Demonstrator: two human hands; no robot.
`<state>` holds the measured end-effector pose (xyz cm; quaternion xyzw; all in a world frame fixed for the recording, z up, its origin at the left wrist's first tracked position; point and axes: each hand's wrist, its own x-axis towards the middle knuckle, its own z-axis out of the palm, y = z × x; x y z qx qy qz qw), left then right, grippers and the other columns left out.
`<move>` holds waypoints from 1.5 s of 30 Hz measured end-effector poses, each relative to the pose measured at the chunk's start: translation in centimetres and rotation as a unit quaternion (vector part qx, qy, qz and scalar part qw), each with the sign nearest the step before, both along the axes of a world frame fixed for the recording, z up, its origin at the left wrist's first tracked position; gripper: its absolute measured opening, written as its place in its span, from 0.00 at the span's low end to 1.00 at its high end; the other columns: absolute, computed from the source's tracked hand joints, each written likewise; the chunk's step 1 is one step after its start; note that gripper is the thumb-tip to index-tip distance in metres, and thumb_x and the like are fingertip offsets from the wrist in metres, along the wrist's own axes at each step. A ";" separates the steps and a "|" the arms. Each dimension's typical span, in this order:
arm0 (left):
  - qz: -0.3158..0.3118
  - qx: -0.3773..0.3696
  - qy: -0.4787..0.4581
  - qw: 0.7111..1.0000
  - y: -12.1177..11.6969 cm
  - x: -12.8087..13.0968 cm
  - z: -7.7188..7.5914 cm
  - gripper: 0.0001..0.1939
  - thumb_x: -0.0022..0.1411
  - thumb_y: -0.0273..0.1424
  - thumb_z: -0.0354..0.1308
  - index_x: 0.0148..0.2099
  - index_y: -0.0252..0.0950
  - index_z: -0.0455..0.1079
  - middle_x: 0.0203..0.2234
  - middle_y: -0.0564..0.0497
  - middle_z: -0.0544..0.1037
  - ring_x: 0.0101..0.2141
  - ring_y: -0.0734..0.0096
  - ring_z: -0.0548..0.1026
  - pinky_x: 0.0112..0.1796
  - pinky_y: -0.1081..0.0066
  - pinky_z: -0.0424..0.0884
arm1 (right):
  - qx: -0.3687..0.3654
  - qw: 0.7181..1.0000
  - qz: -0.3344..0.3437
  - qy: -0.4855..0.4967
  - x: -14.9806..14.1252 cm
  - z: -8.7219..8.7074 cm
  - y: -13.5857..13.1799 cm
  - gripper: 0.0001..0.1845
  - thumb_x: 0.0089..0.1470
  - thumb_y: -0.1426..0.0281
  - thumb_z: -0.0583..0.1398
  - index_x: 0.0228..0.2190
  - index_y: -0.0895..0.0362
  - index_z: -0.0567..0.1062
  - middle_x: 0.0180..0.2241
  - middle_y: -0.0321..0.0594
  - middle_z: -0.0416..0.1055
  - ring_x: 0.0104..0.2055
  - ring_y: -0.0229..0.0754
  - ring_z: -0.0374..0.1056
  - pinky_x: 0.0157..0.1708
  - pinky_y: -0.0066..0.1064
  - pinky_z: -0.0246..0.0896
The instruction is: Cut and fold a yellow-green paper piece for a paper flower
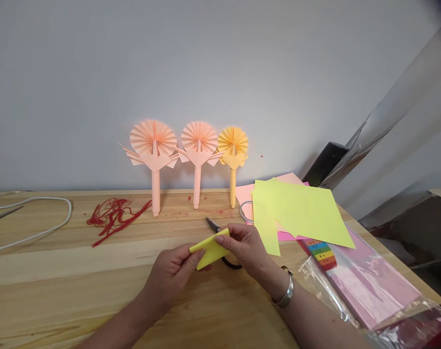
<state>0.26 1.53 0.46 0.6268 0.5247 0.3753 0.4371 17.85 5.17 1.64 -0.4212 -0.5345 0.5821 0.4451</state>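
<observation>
1. Two hands, left hand [171, 277] and right hand [246, 247]: each grip pinches the same single folded yellow paper [210, 249], held above the bench [42, 291].
2. One pair of scissors [213, 225] lies beneath the hands.
3. Three paper fans [199, 145] stand beyond.

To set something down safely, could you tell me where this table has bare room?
Bare wood lies left of your left hand, nearer you than the white cable and red thread. Right of your right hand, paper sheets crowd it.

Wooden table [60, 286], red thread [113, 218], scissors [213, 225], paper sheets [300, 211]
</observation>
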 end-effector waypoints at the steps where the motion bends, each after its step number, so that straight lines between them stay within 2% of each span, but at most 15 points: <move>1: 0.000 0.003 0.001 1.000 0.0 0.0 0.1 0.14 0.58 0.40 0.54 0.35 0.39 0.78 0.23 0.52 0.79 0.28 0.64 0.75 0.32 0.72 0.68 | 0.001 1.000 0.000 -0.003 0.0 0.1 0.0 0.15 0.40 0.61 0.65 0.19 0.60 0.73 0.16 0.32 0.63 0.20 0.32 0.56 0.21 0.24 0.51; 11: -0.004 0.003 0.004 1.000 0.2 0.0 -0.1 0.14 0.58 0.39 0.54 0.37 0.39 0.78 0.23 0.53 0.79 0.28 0.64 0.76 0.32 0.73 0.68 | -0.011 1.000 0.021 0.016 0.0 -0.2 0.0 0.14 0.41 0.62 0.66 0.21 0.60 0.72 0.19 0.32 0.63 0.22 0.32 0.57 0.24 0.25 0.53; 19: -0.003 0.007 0.001 1.000 0.2 0.0 -0.3 0.13 0.58 0.38 0.54 0.39 0.40 0.77 0.25 0.53 0.80 0.30 0.63 0.76 0.33 0.72 0.69 | 0.008 0.998 0.065 -0.016 0.4 -0.5 -0.1 0.16 0.48 0.58 0.61 0.24 0.60 0.72 0.20 0.33 0.61 0.22 0.32 0.55 0.22 0.25 0.51; 26: 0.004 0.014 0.041 0.999 0.3 0.0 -0.5 0.14 0.58 0.40 0.52 0.29 0.38 0.74 0.22 0.53 0.77 0.29 0.64 0.76 0.31 0.72 0.68 | -0.034 0.997 0.069 -0.024 0.4 0.1 -0.4 0.16 0.49 0.60 0.59 0.25 0.62 0.73 0.19 0.34 0.61 0.21 0.33 0.56 0.22 0.26 0.53; 36: -0.002 0.002 0.035 0.999 0.3 0.0 -0.4 0.14 0.58 0.40 0.52 0.29 0.38 0.73 0.22 0.53 0.77 0.29 0.63 0.75 0.32 0.72 0.68 | -0.033 0.997 0.074 -0.018 0.4 0.2 -0.5 0.14 0.50 0.62 0.58 0.26 0.62 0.72 0.21 0.35 0.61 0.22 0.33 0.56 0.22 0.25 0.51; 41: 0.006 -0.010 -0.001 1.000 0.2 0.1 -0.1 0.13 0.57 0.40 0.54 0.30 0.38 0.74 0.23 0.52 0.77 0.29 0.63 0.75 0.31 0.72 0.67 | -0.031 0.996 0.077 -0.029 0.4 0.4 -0.5 0.15 0.51 0.61 0.58 0.25 0.62 0.71 0.20 0.34 0.59 0.21 0.32 0.53 0.20 0.24 0.47; 45: 0.017 -0.048 -0.069 0.996 0.3 0.2 0.0 0.13 0.55 0.40 0.57 0.34 0.38 0.76 0.24 0.52 0.77 0.29 0.63 0.75 0.32 0.71 0.69 | -0.026 0.996 0.076 -0.041 0.4 0.2 -0.4 0.16 0.50 0.60 0.58 0.25 0.62 0.70 0.19 0.32 0.57 0.19 0.30 0.50 0.18 0.23 0.43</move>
